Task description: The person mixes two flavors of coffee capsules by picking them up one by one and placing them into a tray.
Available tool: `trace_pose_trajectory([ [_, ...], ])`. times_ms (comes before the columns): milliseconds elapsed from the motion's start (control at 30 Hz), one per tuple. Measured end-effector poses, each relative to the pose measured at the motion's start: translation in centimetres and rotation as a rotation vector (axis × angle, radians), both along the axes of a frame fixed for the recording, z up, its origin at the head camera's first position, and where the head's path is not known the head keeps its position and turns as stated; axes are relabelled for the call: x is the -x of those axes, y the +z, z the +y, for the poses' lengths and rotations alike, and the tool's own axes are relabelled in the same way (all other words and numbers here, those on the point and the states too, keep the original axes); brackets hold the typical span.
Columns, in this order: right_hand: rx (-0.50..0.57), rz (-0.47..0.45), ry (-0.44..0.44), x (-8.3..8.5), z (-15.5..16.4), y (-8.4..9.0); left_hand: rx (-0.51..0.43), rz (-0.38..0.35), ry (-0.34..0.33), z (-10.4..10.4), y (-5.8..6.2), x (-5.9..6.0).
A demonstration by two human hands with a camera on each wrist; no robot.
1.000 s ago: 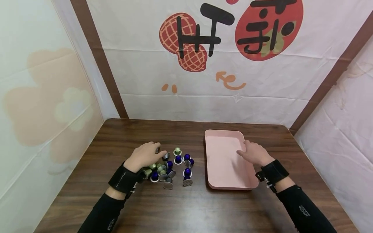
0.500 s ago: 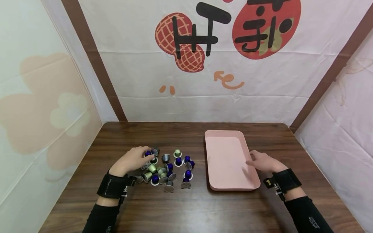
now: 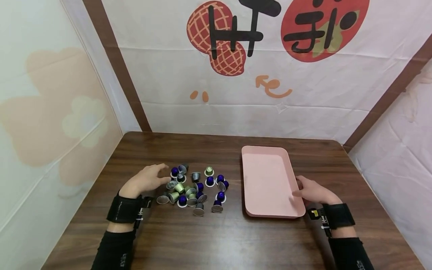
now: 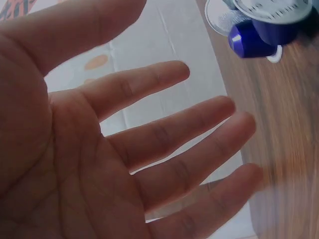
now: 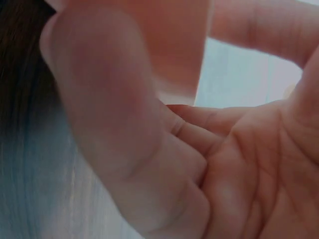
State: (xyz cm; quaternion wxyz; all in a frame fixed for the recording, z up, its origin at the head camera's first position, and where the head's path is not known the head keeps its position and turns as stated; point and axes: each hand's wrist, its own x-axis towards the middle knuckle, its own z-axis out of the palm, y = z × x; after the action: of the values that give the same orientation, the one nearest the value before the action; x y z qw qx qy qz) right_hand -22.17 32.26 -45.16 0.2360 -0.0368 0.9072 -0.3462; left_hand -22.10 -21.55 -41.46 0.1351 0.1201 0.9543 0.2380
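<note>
Here the left hand (image 3: 146,181) lies open and empty, fingers straight, at the left edge of the capsule pile (image 3: 195,189), while the right hand (image 3: 312,191) grips the pink tray's (image 3: 266,180) right rim; seemingly steadying the tray, a capsule pinch comes next

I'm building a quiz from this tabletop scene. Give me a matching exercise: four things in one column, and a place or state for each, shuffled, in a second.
Things:
1. left hand
2. right hand
3. pink tray
4. green capsule

Places or states:
A. empty, on the table's right half
B. fingers at the tray's right rim
C. fingers straight, at the left edge of the capsule pile
D. upright at the far side of the pile

Pairs: 1-C, 2-B, 3-A, 4-D
</note>
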Motion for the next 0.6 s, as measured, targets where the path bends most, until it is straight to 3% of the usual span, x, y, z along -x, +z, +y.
trace_pose_trajectory([
  [233, -0.03, 0.039, 0.017, 0.2, 0.7, -0.6, 0.006, -0.073, -0.049, -0.4, -1.0, -1.2],
  [433, -0.018, 0.09, 0.041, 0.4, 0.8, -1.3, -0.012, -0.145, -0.037, -0.3, -2.1, -1.5],
  [600, -0.041, 0.102, 0.053, 0.4, 0.7, -1.8, 0.017, -0.141, -0.039, -0.2, -2.7, -1.6],
])
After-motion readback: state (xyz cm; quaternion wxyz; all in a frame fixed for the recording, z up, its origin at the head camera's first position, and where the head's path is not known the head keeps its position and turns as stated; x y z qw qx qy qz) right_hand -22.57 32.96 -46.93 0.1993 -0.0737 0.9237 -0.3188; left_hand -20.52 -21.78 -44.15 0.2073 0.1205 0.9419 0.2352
